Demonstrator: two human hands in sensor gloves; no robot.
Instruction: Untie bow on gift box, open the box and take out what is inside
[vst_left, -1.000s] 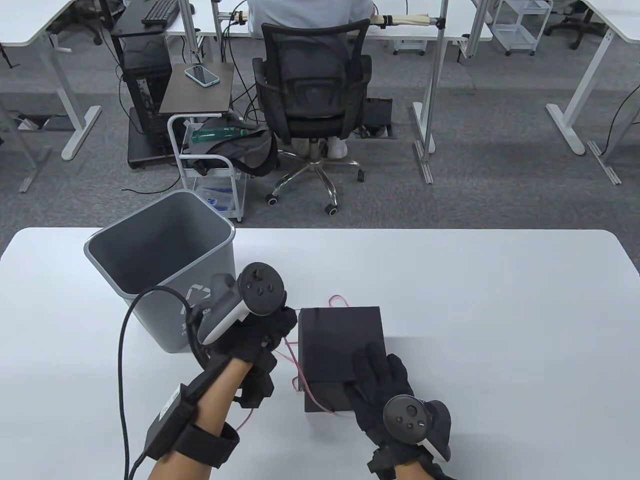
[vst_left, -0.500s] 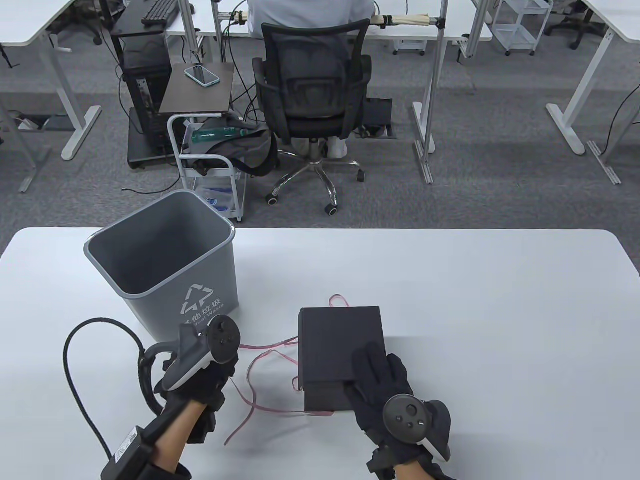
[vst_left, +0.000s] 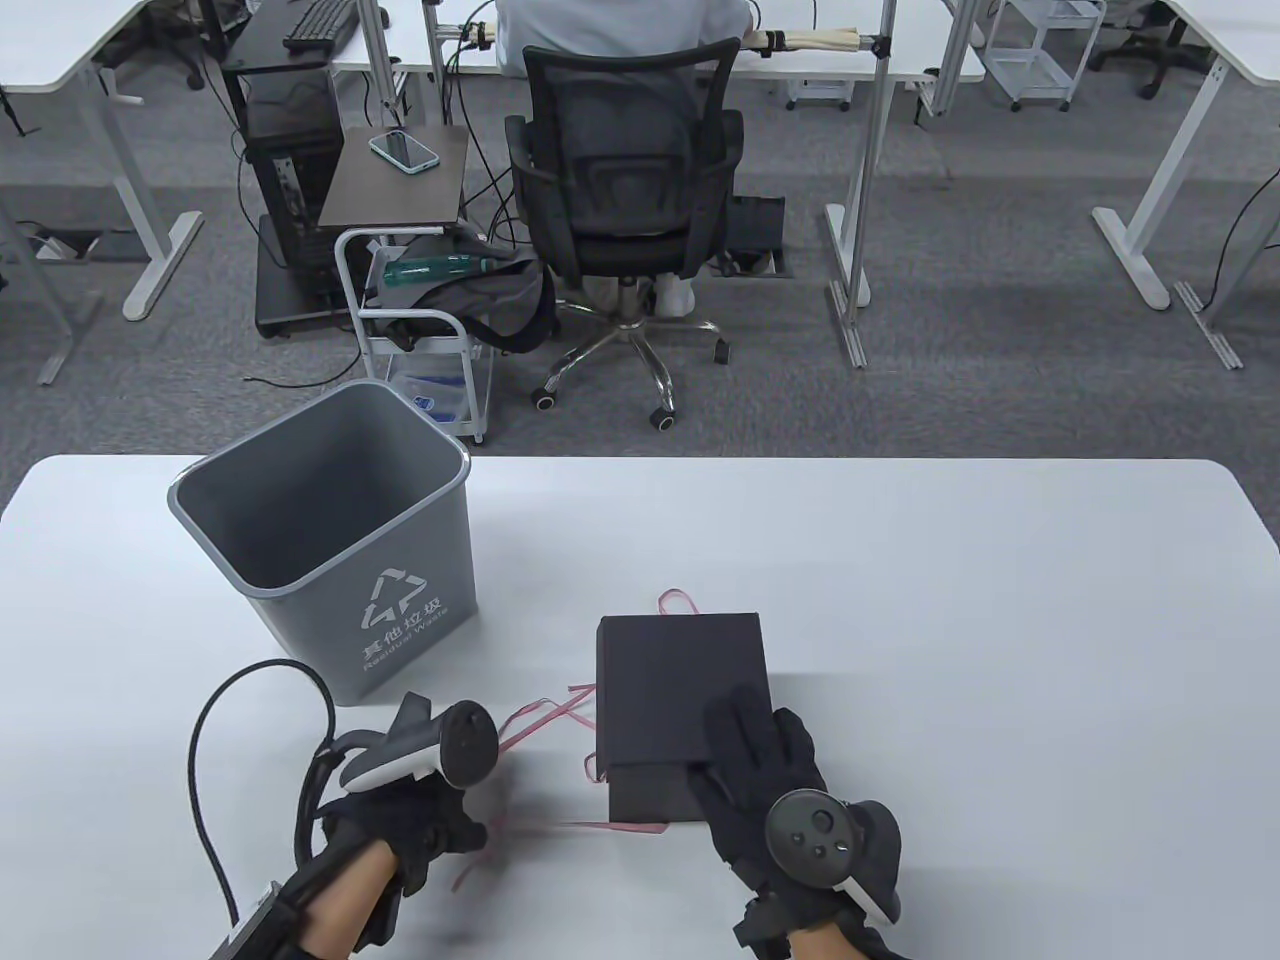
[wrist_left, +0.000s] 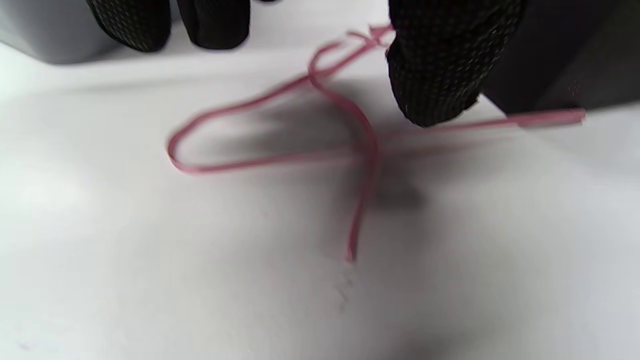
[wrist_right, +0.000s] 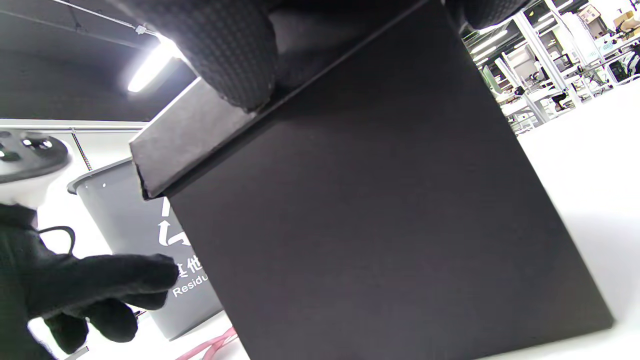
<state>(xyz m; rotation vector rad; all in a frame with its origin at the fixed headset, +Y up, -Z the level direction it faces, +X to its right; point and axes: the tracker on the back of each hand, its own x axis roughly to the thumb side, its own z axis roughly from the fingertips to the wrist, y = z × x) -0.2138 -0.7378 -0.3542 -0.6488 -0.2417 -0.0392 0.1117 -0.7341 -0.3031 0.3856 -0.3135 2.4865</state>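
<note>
The black gift box (vst_left: 665, 680) lies shut on the white table (vst_left: 1000, 650); it fills the right wrist view (wrist_right: 375, 200). My right hand (vst_left: 760, 760) rests flat on the near right part of its lid, fingers straight. The pink ribbon (vst_left: 540, 712) is untied and lies slack on the table left of the box, one strand running under the box's near edge. My left hand (vst_left: 420, 815) hovers over the ribbon's loose end, left of the box. In the left wrist view the ribbon (wrist_left: 369, 145) loops on the table below the spread fingers and the thumb (wrist_left: 435, 75).
A grey waste bin (vst_left: 320, 530) stands at the table's far left, just beyond my left hand. A black cable arcs from my left wrist. Beyond the table are an office chair with a seated person, a small cart and other desks.
My left hand swung from beside the box down to the near left, drawing the ribbon out, then came back a little to the right. The ribbon went slack. My right hand and the box stayed put.
</note>
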